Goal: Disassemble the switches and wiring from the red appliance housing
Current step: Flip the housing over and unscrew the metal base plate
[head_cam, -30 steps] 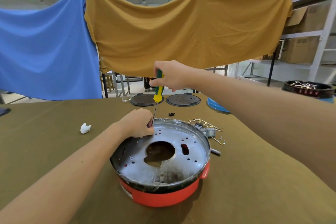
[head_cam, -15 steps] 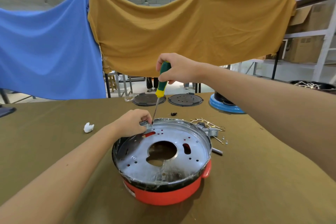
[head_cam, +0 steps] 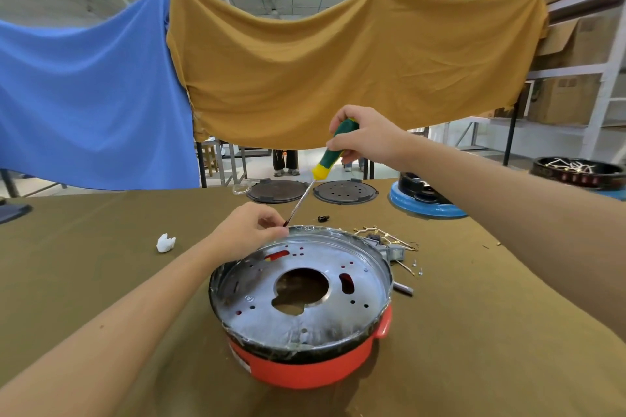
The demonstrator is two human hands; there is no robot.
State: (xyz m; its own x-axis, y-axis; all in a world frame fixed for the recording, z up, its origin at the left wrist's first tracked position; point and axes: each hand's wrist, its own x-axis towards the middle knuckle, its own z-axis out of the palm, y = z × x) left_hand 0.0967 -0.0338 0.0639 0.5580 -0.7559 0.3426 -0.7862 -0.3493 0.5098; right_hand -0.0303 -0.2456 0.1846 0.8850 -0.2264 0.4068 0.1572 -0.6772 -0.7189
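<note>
I see the right hand (head_cam: 367, 137) gripping the screwdriver (head_cam: 333, 151) (tilted); left hand (head_cam: 249, 230) pinches its tip at the red housing (head_cam: 305, 369) rim.

Red housing (head_cam: 305, 371) on an olive table (head_cam: 101, 281), silver plate (head_cam: 301, 284) inside with a large centre hole. Right hand (head_cam: 367, 137) wrapped round a green-and-yellow screwdriver (head_cam: 330, 154), shaft slanting down-left to the far rim. Left hand (head_cam: 249, 230) at that rim, fingertips pinched at the screwdriver tip. Loose wiring (head_cam: 386, 237) and small screws (head_cam: 416, 267) just right of the housing. White scrap (head_cam: 166, 242) to the left. Two dark discs (head_cam: 345, 192) at the far edge; blue cloth (head_cam: 84, 95) and mustard cloth (head_cam: 338, 71) hung behind.
</note>
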